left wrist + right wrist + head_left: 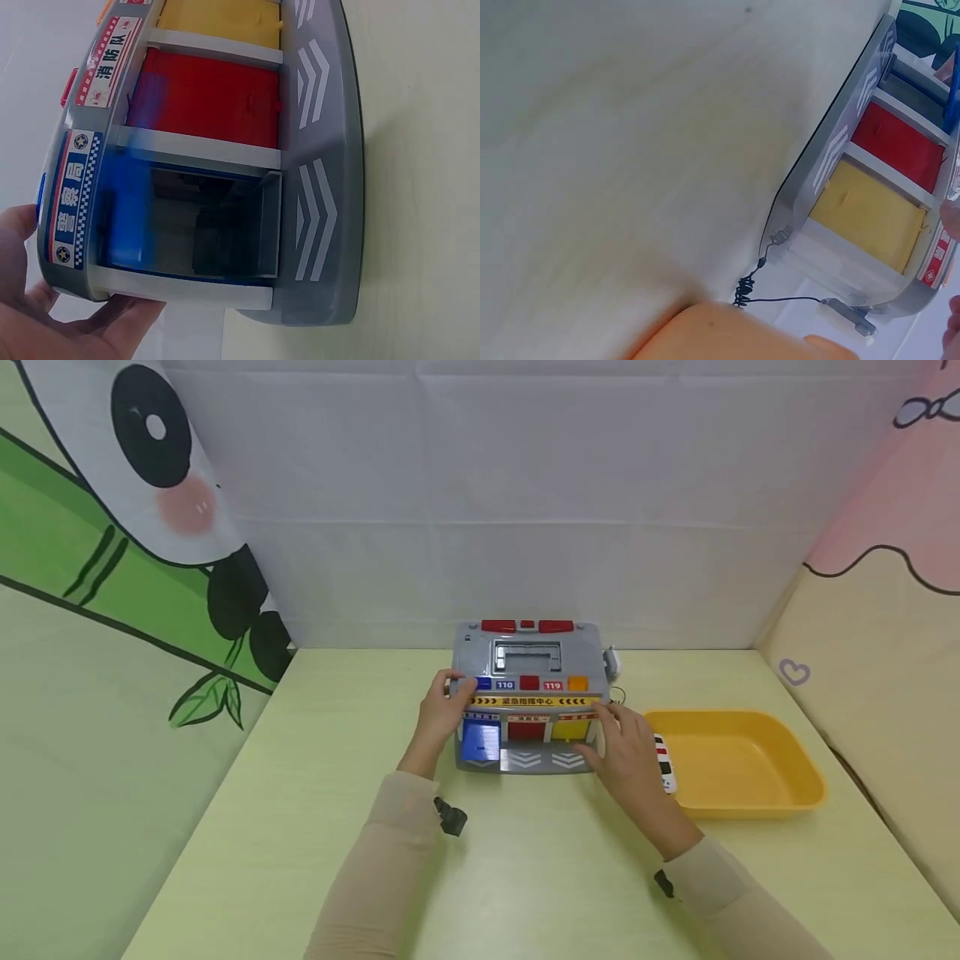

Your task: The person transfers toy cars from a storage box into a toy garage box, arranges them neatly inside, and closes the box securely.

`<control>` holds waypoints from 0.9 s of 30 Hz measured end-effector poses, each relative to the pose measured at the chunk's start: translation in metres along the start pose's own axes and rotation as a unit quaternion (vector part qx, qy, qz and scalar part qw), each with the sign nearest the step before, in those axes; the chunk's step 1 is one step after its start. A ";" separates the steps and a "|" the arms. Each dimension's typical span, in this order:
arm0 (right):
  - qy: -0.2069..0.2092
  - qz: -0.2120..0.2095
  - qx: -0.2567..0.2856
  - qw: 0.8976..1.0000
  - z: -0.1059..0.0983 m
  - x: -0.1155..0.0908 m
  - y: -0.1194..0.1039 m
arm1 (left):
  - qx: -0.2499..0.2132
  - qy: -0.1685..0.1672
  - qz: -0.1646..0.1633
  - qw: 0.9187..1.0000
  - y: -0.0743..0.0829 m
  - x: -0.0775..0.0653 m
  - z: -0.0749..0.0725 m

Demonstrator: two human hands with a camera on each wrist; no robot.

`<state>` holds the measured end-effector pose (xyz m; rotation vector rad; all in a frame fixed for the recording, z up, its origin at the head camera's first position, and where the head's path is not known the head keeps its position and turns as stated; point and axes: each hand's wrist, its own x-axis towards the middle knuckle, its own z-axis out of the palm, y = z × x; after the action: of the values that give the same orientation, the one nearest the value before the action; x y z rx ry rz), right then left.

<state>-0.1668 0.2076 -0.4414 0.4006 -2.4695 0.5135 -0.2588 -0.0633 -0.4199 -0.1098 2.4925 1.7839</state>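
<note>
A grey toy rescue station (527, 760) stands on the table, with blue, red and yellow garage doors along its front. My left hand (441, 714) grips its left corner, thumb by the blue button (483, 682) and fingers against the side. The blue door (127, 214) is blurred and raised in the left wrist view, leaving its bay (225, 232) uncovered. The red door (214, 97) and yellow door (868, 217) are closed. My right hand (630, 764) touches the station's right front, its fingertips by the red label (936, 259) and thumb loosely spread near the yellow door.
A yellow tray (738, 810) lies to the right, with a white, black and red striped object (664, 763) between it and my right hand. A handset (847, 315) on a coiled black cord (744, 291) hangs at the station's right side. A white wall (525, 568) rises behind.
</note>
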 end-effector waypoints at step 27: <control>-0.033 0.028 -0.004 0.999 -0.021 -0.009 0.029 | -0.033 -0.025 0.029 0.999 -0.017 0.003 -0.007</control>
<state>-0.1613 0.2439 -0.4389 0.3519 -2.5515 0.5220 -0.2599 -0.0751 -0.4336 0.0035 2.4285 1.8673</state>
